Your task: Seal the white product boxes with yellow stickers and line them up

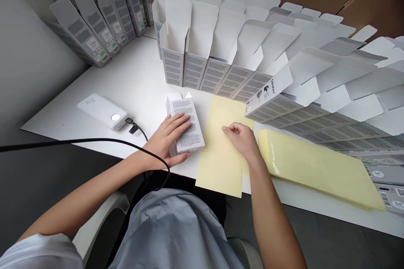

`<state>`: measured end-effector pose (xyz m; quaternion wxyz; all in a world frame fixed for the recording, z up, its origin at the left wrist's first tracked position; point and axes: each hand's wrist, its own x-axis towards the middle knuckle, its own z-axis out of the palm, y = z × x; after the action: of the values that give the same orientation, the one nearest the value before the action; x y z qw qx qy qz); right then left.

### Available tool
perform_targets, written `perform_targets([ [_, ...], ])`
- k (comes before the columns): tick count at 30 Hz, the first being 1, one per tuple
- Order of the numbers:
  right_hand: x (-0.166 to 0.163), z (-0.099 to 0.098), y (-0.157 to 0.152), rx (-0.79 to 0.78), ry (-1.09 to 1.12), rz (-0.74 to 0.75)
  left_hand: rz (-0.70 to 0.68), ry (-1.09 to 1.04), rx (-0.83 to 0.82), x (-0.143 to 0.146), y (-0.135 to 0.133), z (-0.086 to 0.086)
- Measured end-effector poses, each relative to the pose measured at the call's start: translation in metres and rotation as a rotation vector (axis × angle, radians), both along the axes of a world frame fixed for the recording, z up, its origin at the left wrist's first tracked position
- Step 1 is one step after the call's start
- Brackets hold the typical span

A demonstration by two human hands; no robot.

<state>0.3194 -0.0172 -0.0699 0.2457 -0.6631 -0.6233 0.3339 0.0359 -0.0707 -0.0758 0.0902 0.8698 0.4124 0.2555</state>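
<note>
White power bank (101, 110) on white table (132, 67), black plug (129, 121) in one end.

Centre: carton (195, 132), smooth, matt printed paperboard; yellow sheet (219, 159), matt paper. Centre left: power bank (100, 110), smooth plastic. Worktop (135, 73): smooth, pale.

White table (139, 67) with open cartons (217, 77), small box (195, 130), yellow sheets (219, 155), power bank (101, 109).
</note>
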Motion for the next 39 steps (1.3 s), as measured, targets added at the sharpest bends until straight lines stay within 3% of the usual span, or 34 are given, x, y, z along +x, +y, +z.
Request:
perform_targets([
  [13,-0.003,-0.004,-0.002,0.126,-0.343,-0.018,0.001,0.023,0.047,0.0,0.0,0.0],
  [19,-0.01,0.005,-0.006,0.131,-0.635,0.007,0.007,0.013,0.003,0.0,0.0,0.001],
  [26,-0.015,0.006,-0.013,0.262,-0.889,0.046,0.012,0.015,-0.023,0.0,-0.001,0.001],
  [31,-0.012,0.004,-0.014,0.261,-0.827,0.017,0.008,0.013,0.009,0.0,0.0,0.0],
  [37,-0.005,-0.003,-0.005,0.249,-0.34,-0.051,0.003,0.018,0.066,0.0,0.0,0.0],
  [39,-0.002,-0.007,-0.002,0.202,-0.29,-0.046,0.006,0.021,0.061,0.0,0.0,0.0],
])
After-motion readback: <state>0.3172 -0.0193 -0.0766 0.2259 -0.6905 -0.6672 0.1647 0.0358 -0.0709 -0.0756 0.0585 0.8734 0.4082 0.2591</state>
